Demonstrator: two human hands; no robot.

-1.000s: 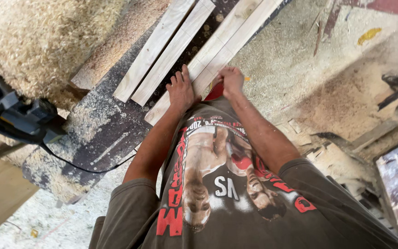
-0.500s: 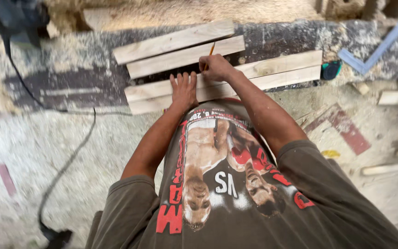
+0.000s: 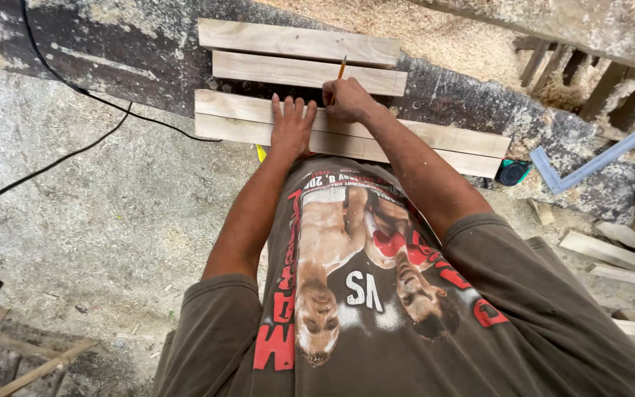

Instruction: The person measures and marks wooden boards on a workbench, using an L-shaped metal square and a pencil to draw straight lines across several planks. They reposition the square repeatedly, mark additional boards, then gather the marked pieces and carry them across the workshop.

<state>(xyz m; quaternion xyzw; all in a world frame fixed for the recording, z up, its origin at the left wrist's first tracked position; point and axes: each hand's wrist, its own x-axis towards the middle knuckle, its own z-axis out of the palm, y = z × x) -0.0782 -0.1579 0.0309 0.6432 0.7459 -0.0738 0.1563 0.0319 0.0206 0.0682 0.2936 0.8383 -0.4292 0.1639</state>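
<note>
Head view of a person bent over a dark, sawdust-strewn desk [image 3: 148, 55]. The left hand [image 3: 290, 126] lies flat, palm down, on the long wooden plank [image 3: 376, 136] at the near edge of the desk; its fingers [image 3: 293, 109] are spread apart and grip nothing. The right hand [image 3: 347, 101] rests just beside it on the same plank, its fingers clamped together on an orange pencil [image 3: 341, 69] whose free end rises toward the far edge of the desk; the pencil's lower end is hidden within the hand. The long plank spans the near edge from left of centre to the right, and appears to be two boards laid edge to edge. Two shorter planks lie parallel behind it: a middle plank [image 3: 288, 71] and a far plank [image 3: 295, 41], each apart from its neighbour by a narrow dark gap. At the right end of the long plank sits a small teal-and-black tape measure [image 3: 513, 172], with a grey metal square [image 3: 582, 170] just beyond it. A black cable [image 3: 75, 151] runs from the desk's left part down across the pale floor [image 3: 97, 220]. Loose timber offcuts [image 3: 611, 254] lie on the floor at the right.
</note>
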